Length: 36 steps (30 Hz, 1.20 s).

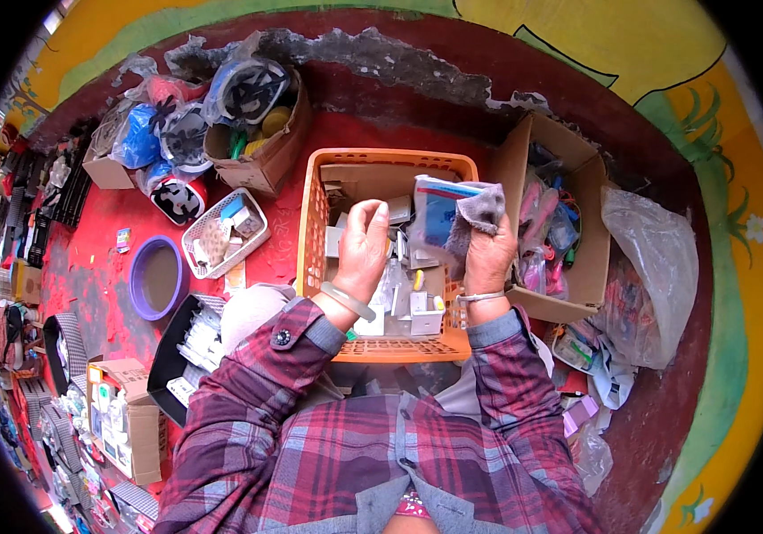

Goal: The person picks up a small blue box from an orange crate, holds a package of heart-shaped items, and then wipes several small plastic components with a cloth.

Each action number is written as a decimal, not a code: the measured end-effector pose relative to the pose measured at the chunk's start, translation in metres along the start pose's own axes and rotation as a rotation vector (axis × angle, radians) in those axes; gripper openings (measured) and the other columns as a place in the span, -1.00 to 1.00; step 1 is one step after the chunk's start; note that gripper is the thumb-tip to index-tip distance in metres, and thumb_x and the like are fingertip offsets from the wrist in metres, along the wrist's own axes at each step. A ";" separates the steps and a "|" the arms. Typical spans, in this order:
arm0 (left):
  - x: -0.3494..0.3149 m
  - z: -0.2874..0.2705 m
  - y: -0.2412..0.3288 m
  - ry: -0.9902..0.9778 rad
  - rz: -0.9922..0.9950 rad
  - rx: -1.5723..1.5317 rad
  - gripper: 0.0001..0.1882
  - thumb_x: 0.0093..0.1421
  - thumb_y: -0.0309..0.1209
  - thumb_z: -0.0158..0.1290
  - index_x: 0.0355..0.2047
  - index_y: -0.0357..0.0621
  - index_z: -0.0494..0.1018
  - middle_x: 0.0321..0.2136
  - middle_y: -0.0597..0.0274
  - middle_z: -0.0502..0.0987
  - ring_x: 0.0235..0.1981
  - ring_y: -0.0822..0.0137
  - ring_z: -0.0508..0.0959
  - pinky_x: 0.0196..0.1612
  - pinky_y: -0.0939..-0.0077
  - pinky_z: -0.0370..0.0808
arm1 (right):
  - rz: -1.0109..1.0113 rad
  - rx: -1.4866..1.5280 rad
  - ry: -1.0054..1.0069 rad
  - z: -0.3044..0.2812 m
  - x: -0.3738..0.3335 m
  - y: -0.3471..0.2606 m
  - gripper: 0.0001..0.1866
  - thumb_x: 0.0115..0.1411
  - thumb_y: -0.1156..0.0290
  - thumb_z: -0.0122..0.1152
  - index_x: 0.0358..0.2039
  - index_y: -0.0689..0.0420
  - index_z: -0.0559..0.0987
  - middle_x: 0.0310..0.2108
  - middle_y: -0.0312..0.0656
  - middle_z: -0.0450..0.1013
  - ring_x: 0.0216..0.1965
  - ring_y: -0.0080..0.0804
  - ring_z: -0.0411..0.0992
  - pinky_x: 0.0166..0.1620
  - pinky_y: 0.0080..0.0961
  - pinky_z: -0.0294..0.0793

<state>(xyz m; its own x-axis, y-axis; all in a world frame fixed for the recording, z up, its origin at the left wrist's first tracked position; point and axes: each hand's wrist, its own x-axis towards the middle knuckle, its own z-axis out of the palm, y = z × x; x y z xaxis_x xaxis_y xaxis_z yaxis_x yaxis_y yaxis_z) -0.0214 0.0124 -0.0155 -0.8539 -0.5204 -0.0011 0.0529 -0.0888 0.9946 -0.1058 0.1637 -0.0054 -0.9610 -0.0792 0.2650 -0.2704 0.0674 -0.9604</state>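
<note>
My right hand (490, 254) grips a grey cloth (481, 214), its fingers wrapped round the folds. Against the cloth is a flat blue packet with a clear edge (439, 212), seemingly held in the same hand. To the left, my left hand (362, 249) is raised with its fingers curled together; whatever may be inside them is hidden. Both hands are over an orange plastic basket (313, 214). White boxes (426, 322) and clear plastic wrapping (392, 287) lie inside it, below my hands.
Right of the basket stands an open cardboard box (508, 165) of pink and wrapped items, beside a clear plastic bag (657, 267). Leftward are a small white basket (259, 240), a purple basin (136, 289) and a black tray (163, 374). Another carton (266, 165) holds bagged helmets.
</note>
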 end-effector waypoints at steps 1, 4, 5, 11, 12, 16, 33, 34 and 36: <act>-0.003 0.001 0.003 -0.081 -0.138 -0.152 -0.45 0.27 -0.02 -0.13 0.05 -0.23 0.28 -0.12 0.16 0.41 -0.08 0.38 0.38 0.03 0.43 0.30 | -0.094 -0.122 0.024 -0.001 0.002 -0.002 -0.69 0.14 0.56 0.13 -0.06 0.19 0.48 -0.26 -0.38 0.48 -0.23 -0.62 0.39 -0.13 -0.64 0.40; -0.007 0.009 0.024 -0.320 -0.592 -0.683 -0.26 0.19 0.22 -0.24 0.11 -0.15 0.22 0.01 0.07 0.34 0.02 0.27 0.37 0.09 0.31 0.29 | -0.569 -0.336 -0.092 0.006 -0.009 -0.014 -0.57 -0.04 0.58 0.16 -0.08 0.08 0.52 -0.19 -0.13 0.46 -0.18 -0.29 0.46 -0.11 -0.42 0.43; -0.007 0.007 0.034 -0.479 -0.530 -0.849 -0.22 0.18 0.27 -0.32 0.11 -0.15 0.23 0.01 0.08 0.36 0.03 0.25 0.38 0.09 0.30 0.31 | -0.775 -0.562 -0.178 0.008 -0.015 -0.031 -0.57 -0.06 0.55 0.16 -0.09 0.06 0.53 -0.17 -0.10 0.46 -0.16 -0.23 0.46 -0.07 -0.37 0.40; 0.021 -0.020 0.000 -0.237 -0.416 -1.073 -0.55 0.29 -0.01 -0.22 -0.08 -0.07 0.38 -0.15 0.20 0.50 -0.12 0.25 0.50 0.00 0.32 0.42 | -0.890 -0.399 -0.511 0.021 -0.033 -0.043 -0.68 -0.02 0.48 0.13 -0.19 0.07 0.58 -0.14 -0.10 0.47 -0.11 -0.21 0.46 -0.07 -0.38 0.41; 0.021 -0.021 -0.004 -0.407 -0.386 -1.248 -0.55 0.29 -0.02 -0.23 -0.05 -0.07 0.37 -0.12 0.19 0.49 -0.08 0.23 0.48 0.04 0.29 0.39 | -0.613 -0.185 -0.548 0.014 -0.035 -0.040 -0.74 0.04 0.48 0.12 -0.21 0.08 0.58 -0.17 -0.13 0.49 -0.17 -0.26 0.48 -0.13 -0.42 0.44; 0.010 -0.014 0.033 -0.384 -0.547 -1.155 -0.47 0.29 -0.04 -0.25 0.11 -0.14 0.24 0.05 0.08 0.36 0.08 0.06 0.35 0.18 -0.02 0.19 | 0.296 0.755 -0.187 -0.014 -0.010 -0.041 -0.67 0.25 0.26 -0.02 -0.06 0.17 0.45 -0.17 -0.25 0.45 -0.16 -0.39 0.42 -0.07 -0.42 0.40; -0.015 -0.012 -0.002 -0.692 -0.352 -0.672 -0.51 0.10 -0.52 0.11 0.06 -0.19 0.26 -0.04 0.22 0.39 -0.04 0.35 0.43 -0.01 0.43 0.42 | -0.706 -0.587 -0.579 0.012 -0.027 -0.049 -0.52 0.03 0.25 0.14 0.03 -0.10 0.47 0.19 -0.08 0.17 0.25 -0.11 0.07 0.22 -0.11 -0.04; -0.017 -0.013 -0.006 -0.700 -0.331 -0.627 -0.53 0.11 -0.52 0.09 0.05 -0.19 0.27 -0.04 0.22 0.38 -0.03 0.35 0.42 0.01 0.44 0.40 | -0.699 -0.571 -0.560 0.014 -0.029 -0.050 -0.52 0.02 0.25 0.15 0.02 -0.09 0.47 0.17 -0.07 0.19 0.23 -0.11 0.10 0.21 -0.11 -0.01; -0.016 -0.013 0.001 -0.775 -0.341 -0.571 -0.56 0.14 -0.53 0.05 0.05 -0.19 0.27 -0.04 0.21 0.38 -0.01 0.36 0.39 0.04 0.44 0.36 | -0.631 -0.564 -0.538 0.014 -0.031 -0.053 -0.53 -0.01 0.26 0.16 0.00 -0.07 0.48 0.13 -0.06 0.22 0.19 -0.10 0.15 0.18 -0.10 0.03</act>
<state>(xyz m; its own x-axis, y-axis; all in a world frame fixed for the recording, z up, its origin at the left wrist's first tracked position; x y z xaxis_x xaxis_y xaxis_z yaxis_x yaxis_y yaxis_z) -0.0015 0.0097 -0.0155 -0.9590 0.2834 -0.0057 -0.1897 -0.6267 0.7558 -0.0611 0.1486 0.0364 -0.5160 -0.6927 0.5040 -0.8436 0.3086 -0.4395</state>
